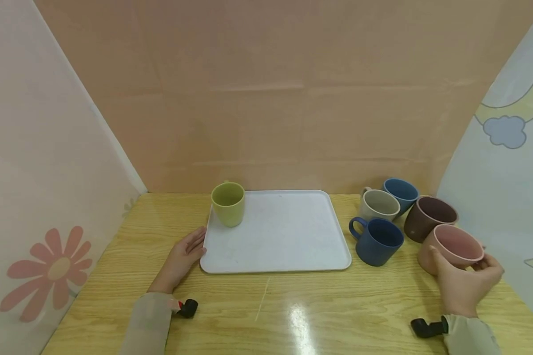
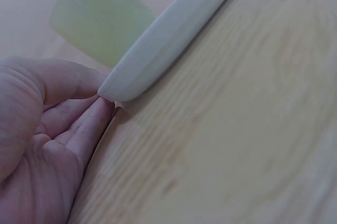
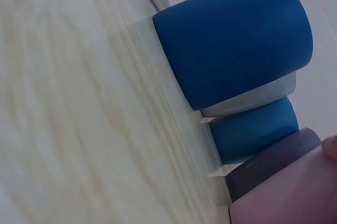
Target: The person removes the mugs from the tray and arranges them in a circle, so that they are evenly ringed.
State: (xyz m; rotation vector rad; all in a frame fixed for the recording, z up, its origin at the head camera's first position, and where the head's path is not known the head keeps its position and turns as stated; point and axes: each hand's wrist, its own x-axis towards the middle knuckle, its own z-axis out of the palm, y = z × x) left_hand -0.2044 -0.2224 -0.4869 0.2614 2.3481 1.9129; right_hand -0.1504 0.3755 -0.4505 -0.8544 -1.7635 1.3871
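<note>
At the left edge of a white tray (image 1: 275, 236), my left hand (image 1: 182, 259) pinches the rim. Its thumb and fingers (image 2: 95, 119) meet at that rim in the left wrist view. A yellow-green mug (image 1: 229, 212) stands upright on the tray's back left corner. Over on the right, my right hand (image 1: 468, 283) grips a pink mug (image 1: 439, 246), thumb on its near side and the other fingers round the handle side, partly hidden. In the right wrist view, only part of the pink mug (image 3: 289, 197) and a fingertip show.
Left of the pink mug stands a dark blue mug (image 1: 375, 249), its handle toward the tray. Behind are a beige mug (image 1: 373, 209), a teal-blue mug (image 1: 406, 197) and a dark brown mug (image 1: 419, 222), close together. Panels (image 1: 506, 197) border the wooden table (image 1: 231, 305) at back and sides.
</note>
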